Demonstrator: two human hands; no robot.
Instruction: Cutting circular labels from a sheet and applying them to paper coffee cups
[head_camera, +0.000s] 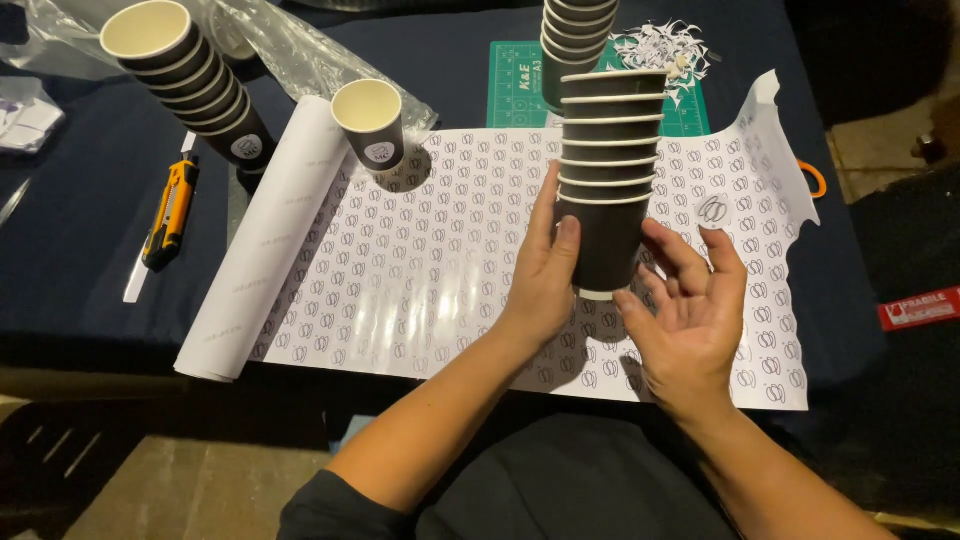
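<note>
1. The left hand (545, 275) is gripping the lowest cup of a stack of black paper cups (610, 170) at centre frame, fingers extended upward along the left wall of the stack.
2. The right hand (690, 305) is lying open, palm up, just beside the base of the stack, on its lower right. The fingers are spread and curled slightly; whether the fingertips are touching the cup cannot be determined.
3. The stack is standing upright above a sticker sheet (420, 260), a white sheet printed with rows of small round emblems, which is lying unrolled across the table (70, 230).
4. The still-rolled end of the sheet (265, 240) is lying at left of centre, running diagonally.
5. A single black cup (372, 122) is standing upright on the upper left part of the sheet, just beside the roll.
6. A second, tilted stack of cups (190, 75) is leaning in the upper left of the frame, near clear plastic wrap (290, 45).
7. A yellow utility knife (168, 212) is lying on the table at left, apart from the roll.
8. A green cutting mat (515, 85) is lying at top centre, carrying a third stack of cups (575, 35) and a pile of white paper scraps (665, 50).
</note>
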